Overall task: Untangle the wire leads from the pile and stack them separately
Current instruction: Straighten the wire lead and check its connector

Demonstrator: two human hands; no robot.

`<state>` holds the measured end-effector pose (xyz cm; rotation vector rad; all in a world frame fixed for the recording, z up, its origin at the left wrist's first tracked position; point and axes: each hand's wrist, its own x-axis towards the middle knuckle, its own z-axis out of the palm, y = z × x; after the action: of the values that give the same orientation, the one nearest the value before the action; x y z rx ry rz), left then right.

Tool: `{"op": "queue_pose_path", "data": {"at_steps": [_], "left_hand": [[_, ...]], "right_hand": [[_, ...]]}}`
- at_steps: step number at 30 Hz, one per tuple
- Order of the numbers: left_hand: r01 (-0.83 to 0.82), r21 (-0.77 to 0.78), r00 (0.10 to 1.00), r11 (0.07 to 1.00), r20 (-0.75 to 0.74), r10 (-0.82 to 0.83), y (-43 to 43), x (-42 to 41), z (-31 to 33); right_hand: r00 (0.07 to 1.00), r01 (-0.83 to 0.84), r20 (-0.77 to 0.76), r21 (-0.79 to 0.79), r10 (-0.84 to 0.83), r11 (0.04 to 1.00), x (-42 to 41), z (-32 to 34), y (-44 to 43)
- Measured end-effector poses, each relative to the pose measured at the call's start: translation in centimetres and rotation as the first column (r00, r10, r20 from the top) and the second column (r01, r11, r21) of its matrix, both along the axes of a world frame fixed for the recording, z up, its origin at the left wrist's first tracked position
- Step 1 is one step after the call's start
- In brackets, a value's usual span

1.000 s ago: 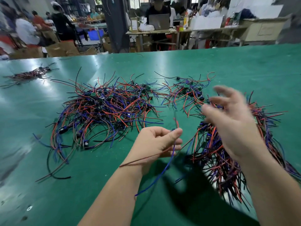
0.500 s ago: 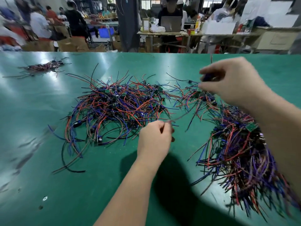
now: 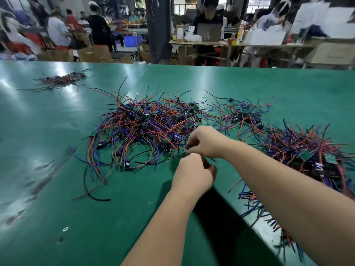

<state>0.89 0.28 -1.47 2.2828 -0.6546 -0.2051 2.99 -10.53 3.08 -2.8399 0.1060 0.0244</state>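
We pinch a wire lead (image 3: 184, 151) between our left hand (image 3: 193, 174) and right hand (image 3: 206, 143), just beside the tangled pile (image 3: 146, 127) on the green table (image 3: 57, 179).

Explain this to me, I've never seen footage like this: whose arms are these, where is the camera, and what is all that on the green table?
There is no machine here. A person wears a camera on the head, so the one view looks forward and down along their own bare arms. The left hand and right hand meet at the near edge of the big tangled pile of red, blue and black leads with small green boards. Both have curled fingers and seem to pinch a thin lead between them; it is hard to see. To the right lies a second heap, probably the sorted stack. A small cluster sits between the two, and another bundle lies far left on the table.
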Motion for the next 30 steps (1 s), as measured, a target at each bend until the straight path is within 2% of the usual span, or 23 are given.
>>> {"op": "queue_pose_path", "data": {"at_steps": [2,3,4,5,6,7,9,10,12,15,17,18,20,23,24,25,28,30], "left_hand": [[-0.091,-0.046,0.995,0.995,-0.035,0.089,0.0,0.5,0.1],[-0.149,-0.147,0.984,0.978,-0.123,0.131,-0.1,0.7,0.2],[-0.232,-0.299,0.945,0.926,-0.294,0.142,-0.3,0.9,0.6],[-0.343,-0.450,0.861,0.824,-0.502,0.084,-0.4,0.9,1.1],[-0.459,-0.566,0.748,0.685,-0.662,-0.045,-0.5,0.9,1.6],[-0.550,-0.633,0.661,0.545,-0.729,-0.178,-0.4,1.0,2.1],[-0.632,-0.690,0.567,0.353,-0.722,-0.396,-0.1,1.1,2.8],[-0.638,-0.713,0.546,0.291,-0.685,-0.482,0.1,1.2,3.0],[-0.610,-0.759,0.533,0.229,-0.607,-0.590,0.3,0.9,3.5],[-0.531,-0.815,0.522,0.233,-0.531,-0.668,0.6,-0.2,4.0],[-0.455,-0.843,0.543,0.288,-0.519,-0.661,0.5,-1.0,4.2],[-0.405,-0.852,0.566,0.333,-0.519,-0.640,0.4,-1.4,4.3],[-0.284,-0.853,0.640,0.438,-0.509,-0.576,0.4,-1.9,4.4],[-0.049,-0.808,0.735,0.587,-0.427,-0.527,0.5,-2.3,4.2],[0.026,-0.775,0.747,0.631,-0.405,-0.528,0.5,-2.4,4.1],[0.086,-0.739,0.749,0.669,-0.395,-0.532,0.5,-2.6,3.9],[0.181,-0.662,0.718,0.728,-0.417,-0.557,0.5,-3.1,3.6],[0.178,-0.634,0.685,0.753,-0.469,-0.557,0.4,-3.2,3.5]], "right_hand": [[0.995,0.058,0.074,0.061,-0.063,0.996,-0.7,1.2,-0.1],[0.987,0.092,0.122,0.100,-0.104,0.991,-1.2,2.0,-0.3],[0.972,0.127,0.178,0.147,-0.152,0.981,-1.8,2.8,-0.6],[0.951,0.153,0.237,0.194,-0.198,0.969,-2.7,3.5,-0.8],[0.928,0.162,0.291,0.242,-0.231,0.957,-3.8,4.2,-1.0],[0.910,0.153,0.331,0.292,-0.249,0.944,-5.0,4.7,-1.0],[0.903,0.106,0.347,0.391,-0.253,0.914,-7.7,5.0,-0.6],[0.910,0.080,0.331,0.448,-0.249,0.890,-8.9,4.9,-0.3],[0.928,0.058,0.270,0.578,-0.257,0.814,-10.8,4.1,0.0],[0.962,0.146,0.080,0.661,-0.262,0.736,-12.3,2.6,-0.4],[0.973,0.203,-0.067,0.694,-0.219,0.691,-13.0,1.6,-0.4],[0.972,0.215,-0.091,0.727,-0.218,0.652,-13.3,1.1,-0.4],[0.954,0.194,-0.041,0.838,-0.295,0.510,-13.6,0.5,-0.4],[0.925,0.072,0.003,0.980,-0.380,0.184,-13.8,0.3,-0.8],[0.927,0.033,0.013,0.993,-0.375,0.116,-13.8,0.3,-1.0],[0.932,0.014,0.030,0.993,-0.362,0.117,-13.9,0.4,-1.1],[0.944,0.044,0.040,0.969,-0.329,0.243,-14.2,0.4,-1.1],[0.934,0.058,0.035,0.967,-0.356,0.249,-14.4,0.3,-1.2]]}}
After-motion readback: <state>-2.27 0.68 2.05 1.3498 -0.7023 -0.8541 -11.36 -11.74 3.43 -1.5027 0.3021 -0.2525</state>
